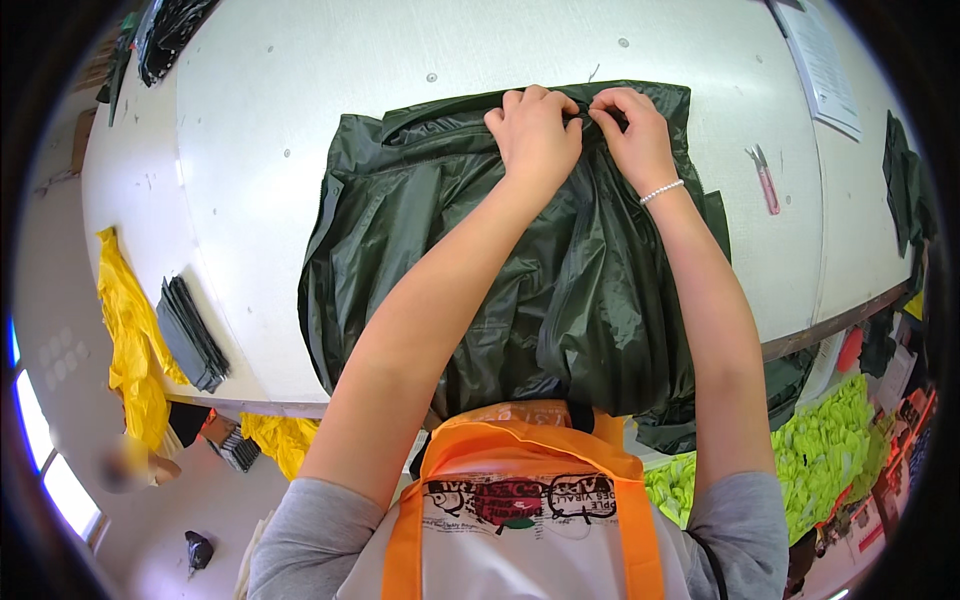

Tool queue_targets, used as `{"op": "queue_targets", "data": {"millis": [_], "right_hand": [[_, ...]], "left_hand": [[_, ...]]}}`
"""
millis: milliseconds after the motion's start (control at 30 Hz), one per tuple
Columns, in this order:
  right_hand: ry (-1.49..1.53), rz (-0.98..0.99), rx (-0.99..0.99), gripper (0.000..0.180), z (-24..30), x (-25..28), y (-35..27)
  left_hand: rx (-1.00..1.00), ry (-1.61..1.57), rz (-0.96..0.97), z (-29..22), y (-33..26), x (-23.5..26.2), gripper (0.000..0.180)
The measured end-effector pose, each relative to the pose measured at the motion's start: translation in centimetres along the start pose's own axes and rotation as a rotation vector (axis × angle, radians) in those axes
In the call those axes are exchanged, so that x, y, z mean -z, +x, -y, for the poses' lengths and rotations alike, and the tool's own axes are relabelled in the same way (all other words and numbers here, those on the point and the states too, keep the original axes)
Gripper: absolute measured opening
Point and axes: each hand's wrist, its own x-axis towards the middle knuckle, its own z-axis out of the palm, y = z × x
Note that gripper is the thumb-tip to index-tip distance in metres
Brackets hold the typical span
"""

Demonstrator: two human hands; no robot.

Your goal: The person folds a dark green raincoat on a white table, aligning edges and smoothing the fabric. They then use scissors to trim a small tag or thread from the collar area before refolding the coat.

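Observation:
A shiny dark green waterproof garment (480,290) lies spread on the white table in front of me, its lower part hanging over the near edge. Both my hands are at its far edge, close together. My left hand (538,135) has its fingers curled over a fold of the fabric, thumb toward the other hand. Just to its right, my right hand (635,130) pinches the same edge between thumb and fingertips. The bit of fabric between the fingertips is mostly hidden. A beaded bracelet (662,192) circles my right wrist.
Thread snips (765,180) with a pink handle lie on the white table (300,60), right of the garment. Papers (822,75) are at the far right. A folded dark stack (192,335) and yellow fabric (130,340) sit at the left edge. Lime-green pieces (820,445) are piled below the table.

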Motion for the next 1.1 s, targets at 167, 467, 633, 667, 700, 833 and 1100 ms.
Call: {"op": "queue_targets", "data": {"millis": [167,467,633,667,700,833,1100], "right_hand": [[0.217,0.013,-0.265,0.018,-0.1,-0.2,0.1],[-0.136,0.045,0.154,0.017,-2.3,0.2,0.1],[-0.111,-0.010,0.159,0.017,-1.5,0.5,0.1],[-0.081,-0.024,0.201,0.019,-1.2,0.6,-0.2],[-0.081,-0.003,0.217,0.021,-1.0,0.8,-0.5],[-0.179,-0.010,0.335,0.015,-0.8,1.5,0.4],[-0.289,-0.052,0.283,0.007,-1.4,2.6,-0.4]], "left_hand": [[-0.151,0.126,-0.007,0.2,-0.1,-1.4,0.013],[0.004,-0.026,0.005,-0.4,0.2,-1.6,0.013],[0.129,-0.093,0.011,-0.6,1.4,-1.8,0.017],[0.136,-0.115,0.033,-0.4,1.4,-1.7,0.019],[0.136,-0.136,0.052,-0.5,1.4,-1.3,0.019],[0.129,-0.237,0.037,-1.4,1.7,-0.2,0.017],[0.088,0.055,-0.106,8.7,0.5,7.6,0.014]]}}
